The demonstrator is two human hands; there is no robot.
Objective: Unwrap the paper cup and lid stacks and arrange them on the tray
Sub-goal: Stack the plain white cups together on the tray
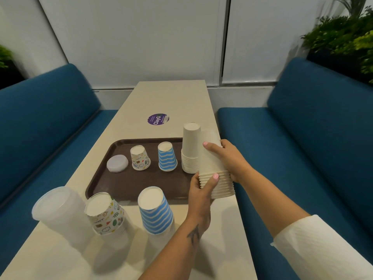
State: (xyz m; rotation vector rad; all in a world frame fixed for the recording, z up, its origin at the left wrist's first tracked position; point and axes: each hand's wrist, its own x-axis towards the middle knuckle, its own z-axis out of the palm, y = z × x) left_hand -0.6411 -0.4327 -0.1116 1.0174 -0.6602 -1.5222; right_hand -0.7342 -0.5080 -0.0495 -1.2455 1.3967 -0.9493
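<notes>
Head view. Brown tray (96, 178) on beige table (173, 98): clear lid stack (117, 163), doodle-print cup (140, 158), blue-striped cup (167, 157), plain white cup stack (189, 150), all inverted. Second white cup stack (216, 168) held above tray's right edge: left hand (201, 190) fingers curled round its rims, right hand (230, 158) gripping its side. Near table edge: wrapped lid stack (58, 207), wrapped doodle-print stack (105, 214), wrapped blue-striped stack (155, 211). Purple sticker (158, 119) beyond tray.
</notes>
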